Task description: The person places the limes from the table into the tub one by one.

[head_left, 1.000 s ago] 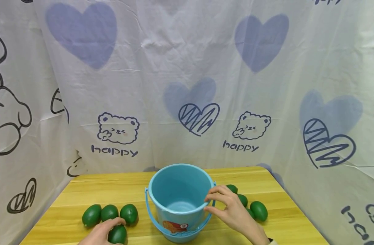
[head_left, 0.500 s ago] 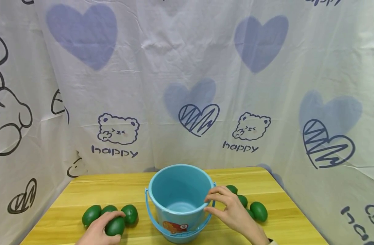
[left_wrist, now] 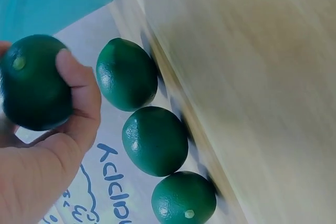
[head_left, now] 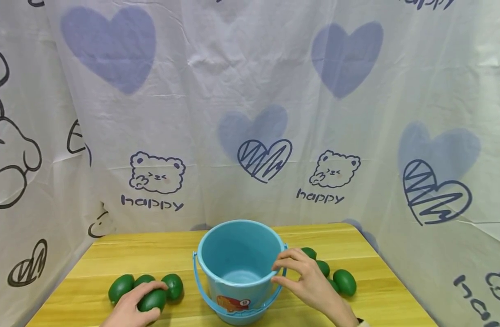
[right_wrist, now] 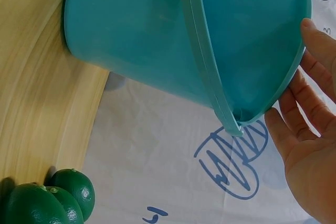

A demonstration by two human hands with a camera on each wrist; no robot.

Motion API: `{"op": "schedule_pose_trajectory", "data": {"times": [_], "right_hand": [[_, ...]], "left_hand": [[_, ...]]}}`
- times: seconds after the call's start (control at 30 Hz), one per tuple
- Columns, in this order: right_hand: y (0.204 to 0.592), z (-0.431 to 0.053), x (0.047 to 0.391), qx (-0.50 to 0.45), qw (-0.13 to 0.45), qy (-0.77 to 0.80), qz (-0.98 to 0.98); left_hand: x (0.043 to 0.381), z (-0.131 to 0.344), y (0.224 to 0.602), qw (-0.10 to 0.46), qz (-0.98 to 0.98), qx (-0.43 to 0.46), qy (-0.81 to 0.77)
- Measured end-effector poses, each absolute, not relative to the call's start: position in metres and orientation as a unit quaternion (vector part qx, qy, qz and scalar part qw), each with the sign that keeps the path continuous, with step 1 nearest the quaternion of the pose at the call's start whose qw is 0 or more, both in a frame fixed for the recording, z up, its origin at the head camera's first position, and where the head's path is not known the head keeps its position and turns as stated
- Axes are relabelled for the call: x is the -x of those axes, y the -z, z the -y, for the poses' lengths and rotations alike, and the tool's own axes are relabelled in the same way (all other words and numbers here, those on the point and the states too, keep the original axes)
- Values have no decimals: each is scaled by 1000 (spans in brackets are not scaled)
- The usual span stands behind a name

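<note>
In the head view my left hand grips a dark green lime at the front left. Thumb and fingers wrap its sides, and in the left wrist view this lime appears apart from the others. Just beyond it sit three more limes, one at the left, one partly hidden and one at the right. A light blue bucket stands upright at the centre. My right hand touches the bucket's right rim, its fingertips resting along the edge.
Several limes lie right of the bucket, some partly behind my right hand. The bucket's handle hangs down at its front. A yellow wooden table carries everything, with a printed white cloth hanging behind and at both sides.
My left hand has closed firmly around the front lime and lifted it slightly, up and to the left in the head view. The right hand stays at the bucket's rim.
</note>
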State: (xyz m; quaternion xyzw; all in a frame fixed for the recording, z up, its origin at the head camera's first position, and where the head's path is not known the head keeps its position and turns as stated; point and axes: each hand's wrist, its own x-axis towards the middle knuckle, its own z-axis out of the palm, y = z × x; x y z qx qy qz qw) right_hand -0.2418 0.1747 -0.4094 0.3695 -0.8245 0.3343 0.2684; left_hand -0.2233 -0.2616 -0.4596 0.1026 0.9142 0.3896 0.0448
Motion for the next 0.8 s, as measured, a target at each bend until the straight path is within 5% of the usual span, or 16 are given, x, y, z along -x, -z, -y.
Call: {"op": "schedule_pose_trajectory", "data": {"times": [0.8], "right_hand": [[408,-174,240,-368,262,-334,827]], "left_hand": [[226,245,444,-12,-894,20,-448]]}}
